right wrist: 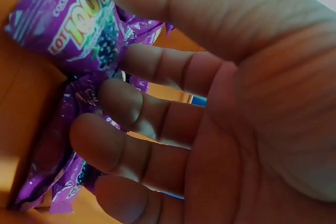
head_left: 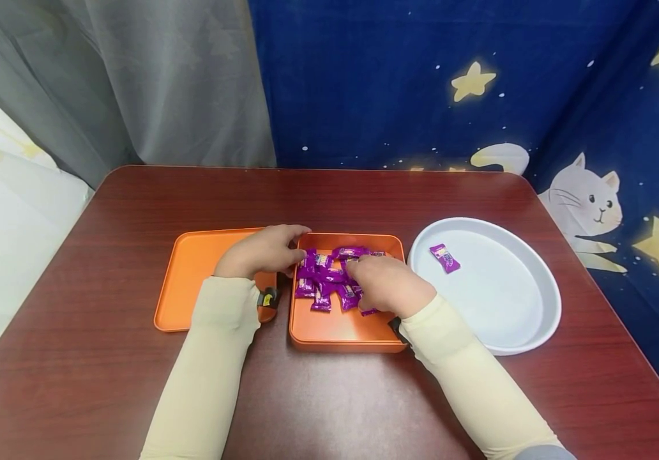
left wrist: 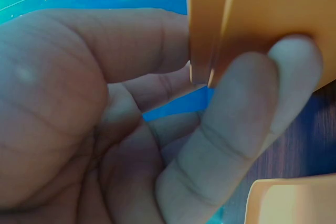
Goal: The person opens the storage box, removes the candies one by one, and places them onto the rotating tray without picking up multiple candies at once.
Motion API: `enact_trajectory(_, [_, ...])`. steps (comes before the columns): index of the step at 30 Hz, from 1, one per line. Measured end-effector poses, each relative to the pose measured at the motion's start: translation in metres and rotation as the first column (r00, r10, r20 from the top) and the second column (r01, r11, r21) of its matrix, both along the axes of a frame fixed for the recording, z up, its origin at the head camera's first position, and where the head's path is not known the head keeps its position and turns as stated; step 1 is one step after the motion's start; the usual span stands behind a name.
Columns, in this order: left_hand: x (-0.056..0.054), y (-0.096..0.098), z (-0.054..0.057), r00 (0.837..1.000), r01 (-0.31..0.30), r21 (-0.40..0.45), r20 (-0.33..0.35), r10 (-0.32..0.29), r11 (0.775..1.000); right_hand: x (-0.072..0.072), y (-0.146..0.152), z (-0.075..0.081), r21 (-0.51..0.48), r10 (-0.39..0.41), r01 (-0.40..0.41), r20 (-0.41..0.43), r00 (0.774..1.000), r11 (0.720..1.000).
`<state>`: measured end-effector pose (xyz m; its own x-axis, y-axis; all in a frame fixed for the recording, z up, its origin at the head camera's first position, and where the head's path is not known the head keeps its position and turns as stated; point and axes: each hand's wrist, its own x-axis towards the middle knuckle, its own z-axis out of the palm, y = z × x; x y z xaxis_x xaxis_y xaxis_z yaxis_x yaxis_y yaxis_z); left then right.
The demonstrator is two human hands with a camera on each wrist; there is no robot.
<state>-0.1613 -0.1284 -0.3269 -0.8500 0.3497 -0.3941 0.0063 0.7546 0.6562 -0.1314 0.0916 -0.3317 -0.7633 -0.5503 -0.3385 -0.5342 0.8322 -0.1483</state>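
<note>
The left hand (head_left: pixel 266 250) held the left wall of the orange box (head_left: pixel 329 332), with the wall between its thumb and fingers. The box sat on the brown surface (head_left: pixel 283 396), between a flat orange tray (head_left: pixel 188 268) and a round white plate (head_left: pixel 513 281). A pile of purple candies (head_left: pixel 322 301) lay in the box, and one lone candy (head_left: pixel 445 258) lay on the plate.

The right hand (head_left: pixel 389 284) was down in the box. Its thumb and first finger looked close together, pinching one grape candy (right wrist: pixel 79 30). Its other fingers reached in among the pile.

The best way was to keep the left fingers snug so the box would not slide, but not push so hard that it tipped. The shiny wrapper looked slippery, so a soft pinch across the candy's fat middle seemed safest. The spare fingers did best kept loose, so no extra candy came up too. Going straight up seemed wise, because the rim could bump the candy.
</note>
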Motion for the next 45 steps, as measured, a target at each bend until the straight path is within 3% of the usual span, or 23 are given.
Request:
enact_trajectory(16, [-0.0009, -0.0009, -0.0008, 1.000, -0.012, 0.005, 0.013, 0.012, 1.000, -0.0005, 0.0015, -0.0046, 0.007, -0.001, 0.001, -0.020, 1.000, 1.000])
enact_trajectory(25, [-0.0013, -0.0006, -0.0005, 1.000, -0.010, -0.005, 0.009, 0.010, 1.000, -0.0018, 0.0014, -0.0031, -0.032, 0.019, -0.019, 0.000, 1.000, 0.999])
enact_trajectory(34, [-0.0018, -0.0004, -0.0014, 1.000, -0.026, -0.006, 0.014, 0.026, 1.000, -0.0023, 0.0025, -0.0005, -0.079, 0.073, -0.076, -0.047, 0.996, 0.994])
enact_trajectory(45, [-0.0011, 0.0003, -0.0025, 1.000, -0.007, -0.004, -0.003, 0.007, 1.000, -0.0044, 0.0059, 0.0015, -0.135, 0.054, -0.064, -0.079, 0.995, 0.989])
